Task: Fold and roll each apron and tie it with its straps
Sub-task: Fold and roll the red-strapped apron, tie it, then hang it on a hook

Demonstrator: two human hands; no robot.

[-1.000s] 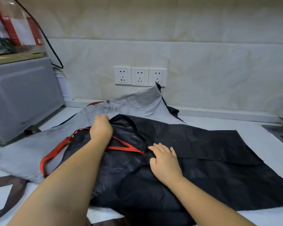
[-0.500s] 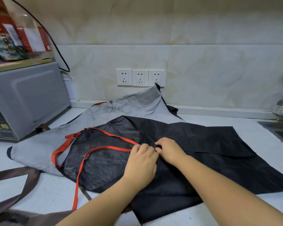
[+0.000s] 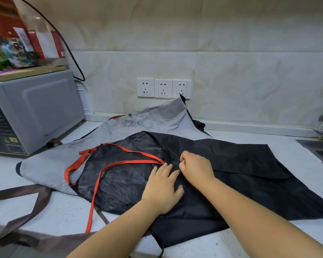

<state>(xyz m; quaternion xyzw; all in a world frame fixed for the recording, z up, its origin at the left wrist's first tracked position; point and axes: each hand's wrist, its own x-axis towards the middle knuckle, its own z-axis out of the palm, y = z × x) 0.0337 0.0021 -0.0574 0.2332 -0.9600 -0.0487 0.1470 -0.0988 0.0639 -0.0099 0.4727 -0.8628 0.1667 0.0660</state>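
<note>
My left hand (image 3: pixel 162 190) lies flat on the black apron (image 3: pixel 241 164), fingers straight and spread, pinning the cloth to the counter (image 3: pixel 63 215). My right hand (image 3: pixel 196 168) sits just beside those fingertips with its fingers curled in. It looks to be pinching a small fold of the black cloth, though the pinch itself is hidden under the knuckles. The red strap (image 3: pixel 119 162) meets the apron right at my left fingertips and loops away to their left, with one tail running back past the wrist. The cloth reads as thin, light and slick, with a sheen and soft creases, so I expect it to slide out of a fold unless a flat palm holds it. I would grip it by edges and corners, and take the strap near its sewn root. A grey apron (image 3: pixel 157 118) lies underneath, beyond my fingers, and may drag along.
</note>
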